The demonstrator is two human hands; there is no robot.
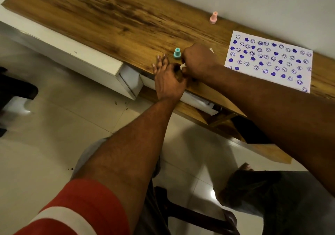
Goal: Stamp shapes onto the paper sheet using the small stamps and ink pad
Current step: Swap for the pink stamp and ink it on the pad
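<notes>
Floor (pixel 36 144): pale tiles fill the left and lower part of the frame, with some small dark crumbs on them.
Sleeve (pixel 72 214): red with a white band, at the lower left corner, on the left arm.
Counter (pixel 108 17): a long board of brown wood grain, going from the upper left down to the right side; a white cabinet front is under its near edge.
Left hand (pixel 167 81): in the middle of the frame, at the near edge of the counter. The fingers are stretched forward and lie flat, and the thumb side touches the right hand. It seems to hold something down, but what is under it is hidden.
Teal stamp (pixel 177 53): stands upright on the counter, just beyond both hands and just beside the right knuckles.
Right hand (pixel 197 60): closed into a fist, right of the left hand and touching it. A small white object (pixel 183 66) shows between the curled fingers; I cannot tell if it is a stamp. The ink pad is not visible.
Pink stamp (pixel 213 17): stands upright near the far edge of the counter, close to the wall, well apart from the hands.
Paper sheet (pixel 268 60): white, lies flat on the counter at the right of the frame, near the right forearm. It is covered with rows of purple-blue smiling faces and filled hearts.
</notes>
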